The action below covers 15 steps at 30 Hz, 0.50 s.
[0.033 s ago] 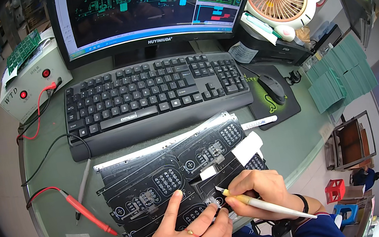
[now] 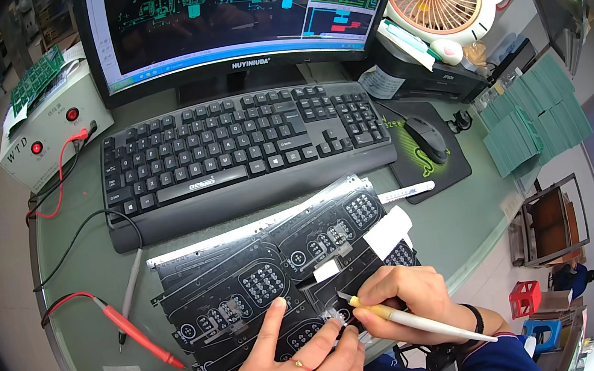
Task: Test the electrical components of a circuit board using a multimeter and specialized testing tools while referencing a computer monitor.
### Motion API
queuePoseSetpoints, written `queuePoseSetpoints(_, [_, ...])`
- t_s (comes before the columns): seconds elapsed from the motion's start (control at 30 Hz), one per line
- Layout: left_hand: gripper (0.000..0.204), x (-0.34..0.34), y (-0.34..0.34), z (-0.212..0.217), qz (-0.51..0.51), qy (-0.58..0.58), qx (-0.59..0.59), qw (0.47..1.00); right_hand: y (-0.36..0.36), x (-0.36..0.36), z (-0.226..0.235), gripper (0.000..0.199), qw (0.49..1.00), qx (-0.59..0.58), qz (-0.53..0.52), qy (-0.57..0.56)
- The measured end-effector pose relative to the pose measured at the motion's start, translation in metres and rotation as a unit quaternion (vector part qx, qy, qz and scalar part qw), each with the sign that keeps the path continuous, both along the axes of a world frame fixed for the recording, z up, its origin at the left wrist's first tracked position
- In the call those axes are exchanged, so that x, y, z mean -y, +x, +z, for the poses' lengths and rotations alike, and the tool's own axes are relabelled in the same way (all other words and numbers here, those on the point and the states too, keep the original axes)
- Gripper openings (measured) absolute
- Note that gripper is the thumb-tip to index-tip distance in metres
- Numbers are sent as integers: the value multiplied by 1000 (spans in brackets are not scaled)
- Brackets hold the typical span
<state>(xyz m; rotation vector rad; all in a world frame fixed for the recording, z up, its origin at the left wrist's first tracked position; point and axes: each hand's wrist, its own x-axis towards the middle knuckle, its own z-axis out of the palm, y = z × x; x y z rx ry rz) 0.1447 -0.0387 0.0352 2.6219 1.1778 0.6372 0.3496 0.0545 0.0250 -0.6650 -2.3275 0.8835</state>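
A black printed circuit board panel (image 2: 209, 289) with clusters of silvery round pads lies on the desk in front of me, tilted to the left. My left hand (image 2: 302, 359) rests on its lower part, fingers stretched out and tips pressing on the surface; a ring is on one finger. In my right hand (image 2: 407, 295) a slim craft knife (image 2: 423, 323) with a white tapered handle and yellow grip is held like a pen. The blade points left, at or just above the board's middle; contact is hard to tell. White paper pieces (image 2: 388, 232) lie on the board.
Beyond the board stand a black keyboard (image 2: 231, 145) and a monitor (image 2: 220, 67). A mouse (image 2: 425, 138) sits on its mat at right, near stacked green boards (image 2: 534, 118). Red (image 2: 135, 333) and grey (image 2: 131, 288) test probes lie left, wired toward a white box (image 2: 49, 121).
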Motion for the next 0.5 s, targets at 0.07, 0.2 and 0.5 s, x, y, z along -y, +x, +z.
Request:
queuePoseSetpoints(0.07, [30,1,0,1,1,-1,-2,1000,-1,1,0,23,1000,1,-3,3])
queuePoseSetpoints(0.2, [30,3,1,3,9,-4,1,1000,-2,3,0,23,1000,7,-4,9])
queuePoseSetpoints(0.5, [29,-1,1,1,4,-16,-1,1000,-2,0,-4,23,998,8,2,57])
